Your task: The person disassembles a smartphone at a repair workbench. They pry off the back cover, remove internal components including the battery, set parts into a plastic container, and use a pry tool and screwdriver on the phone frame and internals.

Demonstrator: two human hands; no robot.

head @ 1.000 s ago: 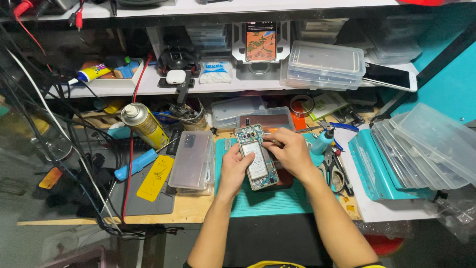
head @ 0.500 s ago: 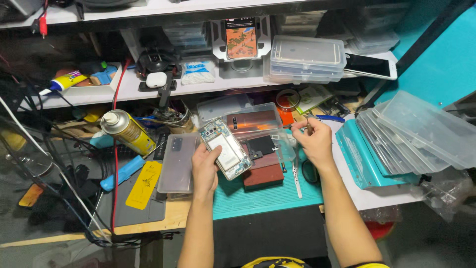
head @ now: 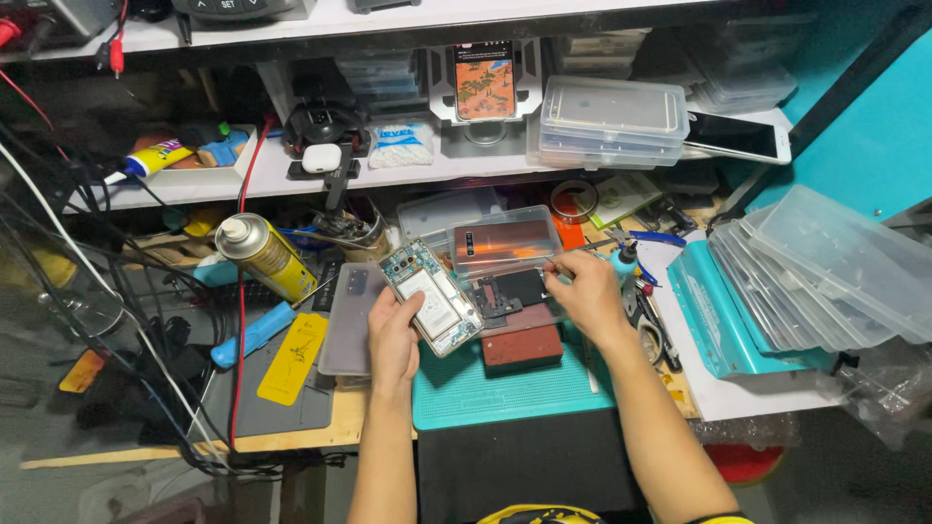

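Grasps the opened phone [head: 432,299] in the left hand [head: 393,335], grip closed round its lower end, thumb across the bared battery and boards, camera end tilted toward 11 o'clock. Holds it raised just above the 9 o'clock edge of the teal mat [head: 505,393] on the bench [head: 291,442], beside the grey back cover [head: 347,311] lying at 9 o'clock of the hand.

Differs from a second ago: then both hands on the phone over the middle of the mat; now only the left one carrying it, shifted toward 9 o'clock. Means single-handed support of the phone, with the other hand freed for work elsewhere.

Reaches with the right hand [head: 585,291] toward 10 o'clock, fingertips pinched together at the edge of the clear plastic box [head: 505,243] and just above the dark part [head: 515,289] resting on the red-brown block [head: 521,346]. Sat further toward 3 o'clock half a second ago; now drawn in close to the box. Cannot tell whether that grip pinches something small or merely touches the box edge: too fine to make out.

Around these: yellow spray can [head: 264,257] and blue-handled tool [head: 254,333] at 9 o'clock, well apart from the phone; leaning stack of clear trays [head: 825,262] at 3 o'clock; stack of lidded boxes [head: 612,121] on the shelf [head: 243,184] at 12 o'clock.
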